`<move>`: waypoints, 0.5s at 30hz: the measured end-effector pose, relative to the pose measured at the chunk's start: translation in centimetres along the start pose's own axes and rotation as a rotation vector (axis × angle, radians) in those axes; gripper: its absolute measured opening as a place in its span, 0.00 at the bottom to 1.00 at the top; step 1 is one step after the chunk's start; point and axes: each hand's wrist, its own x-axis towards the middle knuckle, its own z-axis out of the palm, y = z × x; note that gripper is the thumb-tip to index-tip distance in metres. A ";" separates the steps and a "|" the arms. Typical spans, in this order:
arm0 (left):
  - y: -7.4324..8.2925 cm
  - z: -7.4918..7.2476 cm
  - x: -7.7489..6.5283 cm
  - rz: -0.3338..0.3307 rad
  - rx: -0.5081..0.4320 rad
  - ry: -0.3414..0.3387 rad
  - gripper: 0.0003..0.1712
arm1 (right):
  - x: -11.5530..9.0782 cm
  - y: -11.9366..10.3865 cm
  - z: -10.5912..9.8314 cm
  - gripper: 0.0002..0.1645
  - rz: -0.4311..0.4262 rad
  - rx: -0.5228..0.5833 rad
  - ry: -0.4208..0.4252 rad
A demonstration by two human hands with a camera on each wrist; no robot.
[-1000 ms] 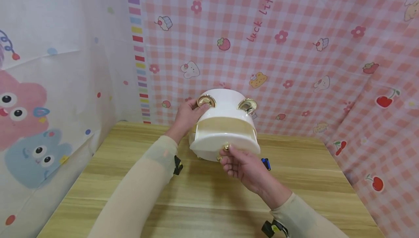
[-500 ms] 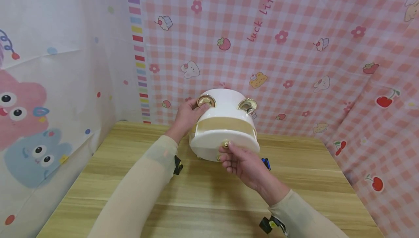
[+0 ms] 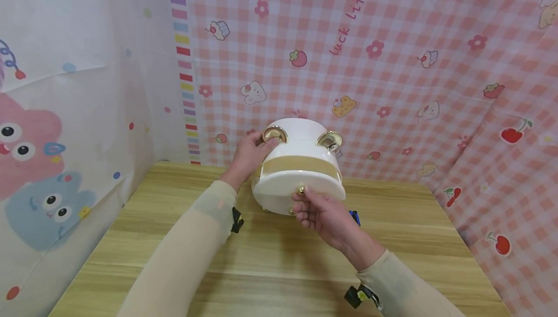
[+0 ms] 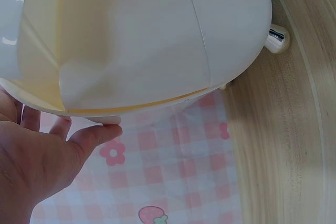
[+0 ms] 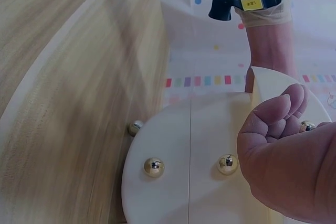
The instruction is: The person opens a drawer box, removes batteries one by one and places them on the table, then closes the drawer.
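Observation:
A white rounded drawer box (image 3: pixel 302 135) with two gold-rimmed round ears stands on the table. My left hand (image 3: pixel 250 154) holds the left ear (image 3: pixel 275 134), its thumb on the ear's front. The top drawer (image 3: pixel 279 186) is partly out, with a cream gap showing behind its front. At that drawer's gold knob (image 3: pixel 301 190), my right hand (image 3: pixel 324 217) pinches with thumb and index finger, the other fingers curled below. In the right wrist view, the lower drawers' knobs (image 5: pixel 227 164) show beside the hand, and their fronts are flush.
A small blue and black object (image 3: pixel 355 217) lies on the wooden table (image 3: pixel 270 278), right of the box. Close behind the box hangs a pink checked cloth (image 3: pixel 305 79). A white printed cloth (image 3: pixel 87 89) hangs on the left. The box has small gold feet (image 4: pixel 277 39).
My right hand has moved slightly away from me with the knob, and the top drawer has slid part way in, its gap narrowing. My left hand stays on the ear.

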 end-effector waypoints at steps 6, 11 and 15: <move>0.1 0.0 0.0 0.003 0.003 0.007 0.26 | 0.3 0.0 0.0 0.25 -0.001 0.015 0.015; 0.1 0.0 0.0 0.002 0.004 0.007 0.26 | 0.4 -0.1 0.0 0.27 -0.003 0.019 0.028; 0.1 0.0 -0.1 0.001 -0.001 0.003 0.26 | 0.6 -0.1 0.0 0.27 -0.005 0.017 0.032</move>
